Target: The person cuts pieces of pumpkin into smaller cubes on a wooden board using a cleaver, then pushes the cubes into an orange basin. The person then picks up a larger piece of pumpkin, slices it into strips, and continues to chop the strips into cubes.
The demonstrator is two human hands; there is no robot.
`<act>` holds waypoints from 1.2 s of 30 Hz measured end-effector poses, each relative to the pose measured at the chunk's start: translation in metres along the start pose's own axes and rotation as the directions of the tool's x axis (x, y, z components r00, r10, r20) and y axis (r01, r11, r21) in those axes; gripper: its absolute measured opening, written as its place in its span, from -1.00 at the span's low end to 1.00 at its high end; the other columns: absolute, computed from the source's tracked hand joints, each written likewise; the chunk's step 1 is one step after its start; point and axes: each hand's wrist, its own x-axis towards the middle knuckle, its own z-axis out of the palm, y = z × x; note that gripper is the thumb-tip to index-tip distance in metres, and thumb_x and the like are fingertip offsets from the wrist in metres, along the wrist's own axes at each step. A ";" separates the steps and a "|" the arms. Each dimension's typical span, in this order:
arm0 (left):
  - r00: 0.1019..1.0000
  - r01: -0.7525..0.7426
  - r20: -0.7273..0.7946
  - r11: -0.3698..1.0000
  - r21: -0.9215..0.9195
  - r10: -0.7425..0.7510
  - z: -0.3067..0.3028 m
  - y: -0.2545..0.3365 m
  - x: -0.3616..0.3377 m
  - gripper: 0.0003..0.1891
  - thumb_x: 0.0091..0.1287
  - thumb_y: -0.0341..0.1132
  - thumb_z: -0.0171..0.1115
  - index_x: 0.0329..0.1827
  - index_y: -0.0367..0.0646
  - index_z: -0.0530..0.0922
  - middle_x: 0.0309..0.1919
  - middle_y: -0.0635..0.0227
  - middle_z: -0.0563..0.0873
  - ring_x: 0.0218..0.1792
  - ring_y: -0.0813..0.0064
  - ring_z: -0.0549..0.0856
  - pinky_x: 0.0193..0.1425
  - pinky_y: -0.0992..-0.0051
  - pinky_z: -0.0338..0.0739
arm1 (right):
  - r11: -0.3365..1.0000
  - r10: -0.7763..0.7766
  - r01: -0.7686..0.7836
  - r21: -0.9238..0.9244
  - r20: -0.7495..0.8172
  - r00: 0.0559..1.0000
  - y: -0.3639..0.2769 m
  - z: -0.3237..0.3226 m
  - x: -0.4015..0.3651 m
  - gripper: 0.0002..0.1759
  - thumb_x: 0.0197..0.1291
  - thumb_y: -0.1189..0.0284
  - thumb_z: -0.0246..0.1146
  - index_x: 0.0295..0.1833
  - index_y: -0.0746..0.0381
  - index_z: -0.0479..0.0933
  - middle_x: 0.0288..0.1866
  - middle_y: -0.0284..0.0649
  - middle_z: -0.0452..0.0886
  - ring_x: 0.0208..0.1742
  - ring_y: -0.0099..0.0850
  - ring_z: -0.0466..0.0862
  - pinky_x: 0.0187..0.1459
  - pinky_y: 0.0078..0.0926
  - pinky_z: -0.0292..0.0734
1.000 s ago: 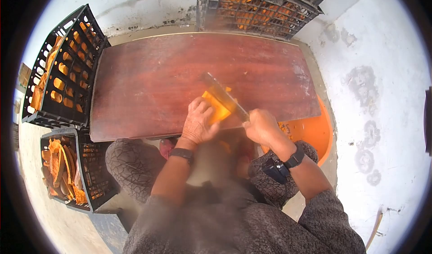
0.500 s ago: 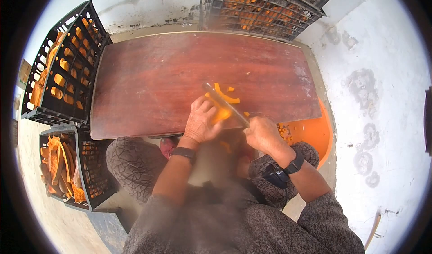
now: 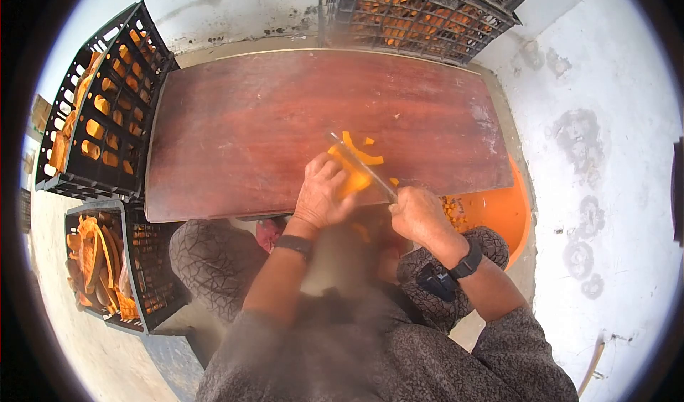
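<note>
At the near edge of a reddish-brown board (image 3: 249,131), my left hand (image 3: 320,194) is closed on a chunk of orange pumpkin (image 3: 354,183), pressing it against the board. The view is somewhat blurred there. My right hand (image 3: 420,217) grips the handle of a knife (image 3: 365,167), whose blade slants up and left along the far side of the chunk. Just beyond the blade lies a curved pumpkin slice (image 3: 360,150). Smaller cut bits (image 3: 369,141) are scattered beside it.
Below the board's right end stands an orange tub (image 3: 516,213) holding small pumpkin cubes (image 3: 456,210). Black crates (image 3: 107,110) of pumpkin pieces stand at the left, with another crate (image 3: 153,267) lower down. More stacked crates (image 3: 420,17) are at the back, near a white wall (image 3: 591,117).
Almost nothing differs. The whole view has shifted slightly, and the knife blade has turned a little while staying against the pumpkin chunk.
</note>
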 end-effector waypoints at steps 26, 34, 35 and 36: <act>1.000 0.011 -0.003 1.000 -0.014 -0.011 0.001 0.003 0.002 -0.59 -0.10 -0.26 0.35 -0.14 -0.22 0.61 -0.05 0.13 0.57 0.19 -0.04 0.44 0.31 -0.01 0.31 | 0.998 0.019 -0.013 -0.069 0.092 0.996 0.005 0.015 0.024 -0.78 0.02 0.48 0.23 -0.28 0.41 0.65 -0.25 0.17 0.67 -0.10 0.08 0.67 -0.02 -0.10 0.55; 0.999 0.043 -0.003 0.999 -0.007 -0.043 0.003 0.001 0.004 -0.60 -0.12 -0.27 0.35 -0.17 -0.21 0.62 -0.07 0.15 0.58 0.18 -0.03 0.45 0.29 0.01 0.32 | 0.995 -0.002 0.013 -0.094 0.115 0.993 0.006 0.014 0.029 -0.77 -0.02 0.48 0.24 -0.27 0.40 0.65 -0.23 0.15 0.67 -0.10 0.06 0.68 -0.02 -0.09 0.56; 0.999 0.051 -0.002 0.999 -0.008 -0.051 0.003 0.000 0.004 -0.60 -0.12 -0.27 0.35 -0.17 -0.21 0.62 -0.07 0.15 0.58 0.18 -0.03 0.45 0.29 0.01 0.32 | 0.997 0.005 0.003 -0.082 0.097 0.995 0.007 0.016 0.030 -0.78 -0.03 0.48 0.24 -0.28 0.39 0.65 -0.23 0.15 0.67 -0.10 0.06 0.68 -0.02 -0.10 0.56; 0.999 0.046 -0.006 0.999 0.001 -0.046 0.000 0.002 0.007 -0.61 -0.12 -0.27 0.34 -0.18 -0.21 0.62 -0.07 0.15 0.58 0.17 -0.03 0.45 0.28 0.01 0.32 | 0.998 0.016 -0.010 -0.067 0.081 0.997 0.008 0.019 0.031 -0.78 -0.04 0.48 0.25 -0.29 0.39 0.66 -0.24 0.14 0.67 -0.10 0.06 0.68 -0.02 -0.10 0.56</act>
